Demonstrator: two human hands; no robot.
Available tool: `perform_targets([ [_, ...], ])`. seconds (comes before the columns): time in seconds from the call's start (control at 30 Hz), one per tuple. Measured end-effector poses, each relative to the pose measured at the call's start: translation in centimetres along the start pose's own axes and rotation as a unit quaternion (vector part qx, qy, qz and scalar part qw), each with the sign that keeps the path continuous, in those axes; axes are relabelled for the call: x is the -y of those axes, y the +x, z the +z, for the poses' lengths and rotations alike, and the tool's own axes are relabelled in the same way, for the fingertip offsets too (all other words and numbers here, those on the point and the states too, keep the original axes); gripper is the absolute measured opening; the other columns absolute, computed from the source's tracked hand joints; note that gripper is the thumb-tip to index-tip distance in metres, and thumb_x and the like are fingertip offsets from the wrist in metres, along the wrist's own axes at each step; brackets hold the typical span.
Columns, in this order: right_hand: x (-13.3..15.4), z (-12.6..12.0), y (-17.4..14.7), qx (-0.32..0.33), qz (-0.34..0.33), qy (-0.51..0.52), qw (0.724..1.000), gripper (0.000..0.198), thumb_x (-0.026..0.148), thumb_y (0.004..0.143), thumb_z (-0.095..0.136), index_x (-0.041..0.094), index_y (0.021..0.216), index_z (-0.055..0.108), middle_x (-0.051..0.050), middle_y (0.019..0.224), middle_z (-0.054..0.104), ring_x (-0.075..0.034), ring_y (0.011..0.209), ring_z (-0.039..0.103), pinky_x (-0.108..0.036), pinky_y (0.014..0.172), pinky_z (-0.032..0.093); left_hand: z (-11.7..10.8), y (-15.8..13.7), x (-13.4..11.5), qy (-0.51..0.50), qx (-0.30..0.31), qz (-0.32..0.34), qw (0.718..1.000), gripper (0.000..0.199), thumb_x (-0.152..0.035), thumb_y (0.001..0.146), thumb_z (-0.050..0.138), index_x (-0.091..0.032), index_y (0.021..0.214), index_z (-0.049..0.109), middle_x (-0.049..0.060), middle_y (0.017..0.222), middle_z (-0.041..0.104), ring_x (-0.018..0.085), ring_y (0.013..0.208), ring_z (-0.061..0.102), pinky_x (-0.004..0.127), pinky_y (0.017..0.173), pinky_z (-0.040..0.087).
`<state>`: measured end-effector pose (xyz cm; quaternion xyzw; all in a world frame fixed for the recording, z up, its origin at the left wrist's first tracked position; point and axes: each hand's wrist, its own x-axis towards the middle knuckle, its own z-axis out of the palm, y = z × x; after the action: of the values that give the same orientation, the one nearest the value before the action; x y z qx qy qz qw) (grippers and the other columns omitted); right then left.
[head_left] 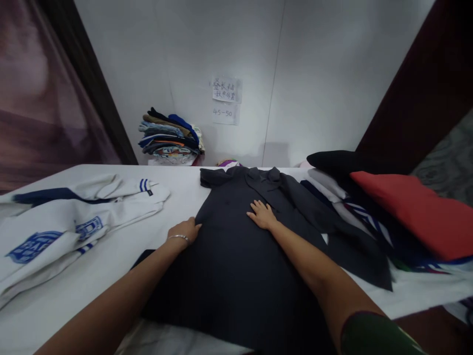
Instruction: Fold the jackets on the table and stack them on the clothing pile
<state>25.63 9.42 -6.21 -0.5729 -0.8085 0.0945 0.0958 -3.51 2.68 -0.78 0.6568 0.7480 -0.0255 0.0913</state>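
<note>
A dark grey, collared long-sleeved shirt [236, 266] is spread over the white table, its collar toward the wall. One sleeve stretches out to the right; the other looks bunched near the left shoulder. At the shirt's left edge, my left hand [185, 230] has its fingers closed on the fabric, with a bracelet at the wrist. My right hand [263, 215] lies flat on the chest of the shirt, below the collar, fingers spread. The lower hem runs toward me and is partly hidden by my right arm.
A white jacket [88, 207] with blue stripes lies left. Folded clothes [170, 135] are stacked at the back. On the right is a heap of garments with a red piece [417, 212] on top. Handwritten paper notes [226, 101] hang on the wall behind the white table [181, 185].
</note>
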Motion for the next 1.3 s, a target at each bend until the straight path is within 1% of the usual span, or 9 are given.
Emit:
perform_targets([
  [0.17, 0.0, -0.4, -0.2, 0.006, 0.004, 0.017, 1.0, 0.062, 0.056, 0.092, 0.029, 0.02, 0.142, 0.034, -0.01, 0.153, 0.024, -0.025, 0.142, 0.014, -0.05, 0.112, 0.01, 1.0, 0.5, 1.1, 0.018, -0.012, 0.009, 1.0, 0.045, -0.039, 0.088, 0.032, -0.013, 0.115, 0.056, 0.02, 0.102, 0.067, 0.033, 0.093, 0.064, 0.041, 0.072, 0.049],
  [0.37, 0.0, -0.9, -0.1, -0.02, 0.0, 0.089, 0.996, 0.055, 0.051, 0.089, 0.043, 0.021, 0.134, 0.048, -0.01, 0.149, 0.032, -0.025, 0.14, 0.019, -0.049, 0.112, 0.01, -0.5, 0.0, 0.4, 0.041, -0.034, 0.013, 0.998, 0.048, -0.04, 0.087, 0.034, -0.011, 0.117, 0.055, 0.022, 0.111, 0.063, 0.036, 0.098, 0.061, 0.045, 0.074, 0.049],
  [0.53, -1.0, -2.3, -1.7, -0.048, 0.007, 0.134, 0.99, 0.041, 0.039, 0.094, 0.035, 0.023, 0.126, 0.056, -0.004, 0.133, 0.055, -0.015, 0.13, 0.041, -0.033, 0.108, 0.029, 0.7, -1.2, -3.2, 0.048, -0.095, 0.171, 0.98, 0.058, -0.045, 0.085, 0.038, -0.011, 0.131, 0.047, 0.019, 0.139, 0.045, 0.033, 0.127, 0.042, 0.049, 0.1, 0.037],
  [0.67, -4.4, -4.6, -7.8, -0.114, 0.041, 0.124, 0.985, 0.033, 0.033, 0.09, 0.045, 0.026, 0.118, 0.061, -0.003, 0.132, 0.056, -0.018, 0.132, 0.039, -0.042, 0.11, 0.024, 3.8, -1.8, -4.9, 0.037, -0.064, 0.22, 0.973, 0.064, -0.052, 0.086, 0.031, -0.016, 0.138, 0.042, 0.013, 0.148, 0.033, 0.031, 0.138, 0.025, 0.057, 0.108, 0.021],
  [0.77, -8.6, -6.7, -15.0, -0.233, 0.073, 0.042, 0.969, 0.033, 0.033, 0.088, 0.047, 0.025, 0.117, 0.061, -0.005, 0.136, 0.052, -0.023, 0.134, 0.035, -0.05, 0.11, 0.021, 5.0, -1.4, -4.8, 0.03, -0.053, 0.221, 0.973, 0.066, -0.053, 0.086, 0.028, -0.016, 0.14, 0.039, 0.012, 0.15, 0.031, 0.03, 0.139, 0.022, 0.057, 0.109, 0.018],
  [0.87, -12.7, -7.9, -22.1, -0.315, 0.149, -0.051, 0.936, 0.041, 0.032, 0.087, 0.046, 0.018, 0.125, 0.055, -0.012, 0.141, 0.045, -0.026, 0.134, 0.033, -0.05, 0.107, 0.028, 5.2, -1.0, -4.5, 0.029, -0.051, 0.219, 0.974, 0.068, -0.054, 0.085, 0.029, -0.016, 0.141, 0.038, 0.011, 0.15, 0.03, 0.031, 0.139, 0.021, 0.057, 0.109, 0.018],
  [0.97, -15.4, -7.6, -26.9, -0.339, 0.212, -0.093, 0.912, 0.052, 0.032, 0.087, 0.043, 0.011, 0.134, 0.044, -0.018, 0.136, 0.048, -0.028, 0.127, 0.042, -0.048, 0.103, 0.037, 5.1, -0.8, -4.5, 0.037, -0.049, 0.217, 0.974, 0.069, -0.054, 0.085, 0.028, -0.016, 0.142, 0.037, 0.011, 0.151, 0.028, 0.03, 0.14, 0.02, 0.057, 0.109, 0.018],
  [1.13, -16.1, -5.7, -29.5, -0.364, 0.249, -0.104, 0.891, 0.051, 0.038, 0.089, 0.04, 0.011, 0.132, 0.045, -0.018, 0.122, 0.058, -0.028, 0.112, 0.054, -0.046, 0.095, 0.044, 4.9, -1.1, -4.8, 0.041, -0.037, 0.21, 0.976, 0.069, -0.054, 0.086, 0.026, -0.016, 0.142, 0.036, 0.009, 0.152, 0.026, 0.029, 0.141, 0.018, 0.055, 0.11, 0.016],
  [1.3, -14.9, -4.3, -30.5, -0.407, 0.264, -0.077, 0.871, 0.052, 0.045, 0.089, 0.039, 0.013, 0.129, 0.048, -0.018, 0.123, 0.057, -0.03, 0.113, 0.053, -0.047, 0.096, 0.043, 4.7, -1.5, -4.7, 0.029, -0.049, 0.209, 0.976, 0.066, -0.053, 0.086, 0.029, -0.017, 0.141, 0.038, 0.009, 0.15, 0.031, 0.028, 0.139, 0.022, 0.055, 0.11, 0.017],
])
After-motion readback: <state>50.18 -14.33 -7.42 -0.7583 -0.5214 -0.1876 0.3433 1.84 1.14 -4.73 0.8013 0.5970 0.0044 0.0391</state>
